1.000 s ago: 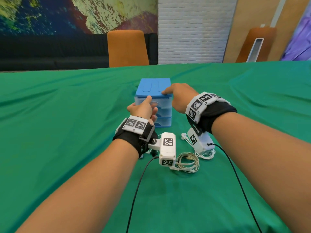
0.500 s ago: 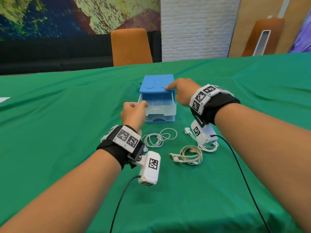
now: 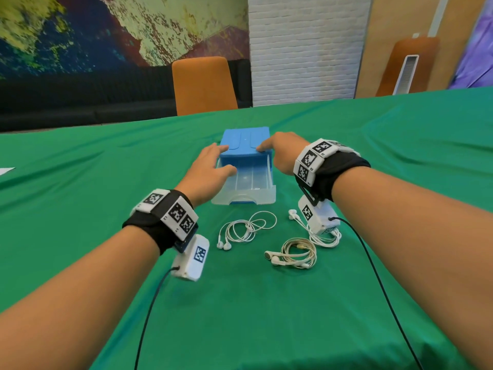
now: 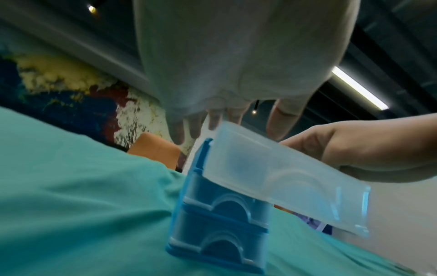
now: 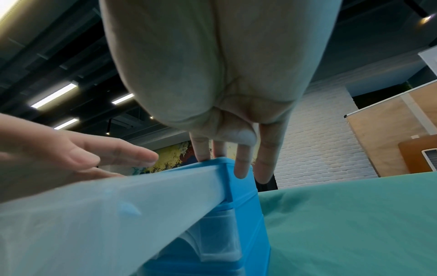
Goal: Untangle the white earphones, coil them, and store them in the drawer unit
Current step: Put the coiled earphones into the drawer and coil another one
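Top drawer (image 3: 246, 182) out — our flat, relaxed right hand (image 3: 282, 153) steadies the unit (image 3: 244, 141); our slack, empty left hand (image 3: 206, 173) should fetch the earphones (image 3: 245, 228).

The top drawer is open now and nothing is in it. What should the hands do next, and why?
Probably the left hand should reach back for the white earphones lying loose on the green cloth. The top drawer is pulled out and looks empty, the right hand steadies the drawer unit, and neither hand holds a cable.

Office lounge, mural (image 3: 106, 30), orange chair (image 3: 204, 85), green table (image 3: 80, 182)
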`<action>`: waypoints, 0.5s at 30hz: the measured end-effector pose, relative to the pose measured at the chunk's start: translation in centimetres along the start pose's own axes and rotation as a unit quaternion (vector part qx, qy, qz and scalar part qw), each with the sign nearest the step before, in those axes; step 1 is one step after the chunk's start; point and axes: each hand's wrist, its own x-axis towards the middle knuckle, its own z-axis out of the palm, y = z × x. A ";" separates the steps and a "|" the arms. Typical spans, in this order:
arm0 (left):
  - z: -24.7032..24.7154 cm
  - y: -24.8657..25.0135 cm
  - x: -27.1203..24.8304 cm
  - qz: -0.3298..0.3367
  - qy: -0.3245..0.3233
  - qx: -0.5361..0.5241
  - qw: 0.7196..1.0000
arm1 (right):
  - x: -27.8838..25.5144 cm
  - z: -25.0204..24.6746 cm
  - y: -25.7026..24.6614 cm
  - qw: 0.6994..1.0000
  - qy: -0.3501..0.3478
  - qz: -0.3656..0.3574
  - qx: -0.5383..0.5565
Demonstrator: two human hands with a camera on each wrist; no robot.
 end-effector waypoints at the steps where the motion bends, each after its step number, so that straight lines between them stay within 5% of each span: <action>1: -0.3 -0.1 0.4 0.015 -0.029 0.026 0.999 | 0.0 0.0 0.0 1.000 0.002 -0.002 -0.002; 7: -1.8 -0.7 1.1 0.028 -0.218 0.132 0.966 | 0.1 -0.3 0.3 1.000 0.007 -0.016 -0.001; 15: -1.7 -1.6 1.7 0.049 -0.213 0.176 0.960 | 0.3 -0.4 0.5 1.000 0.005 -0.016 0.005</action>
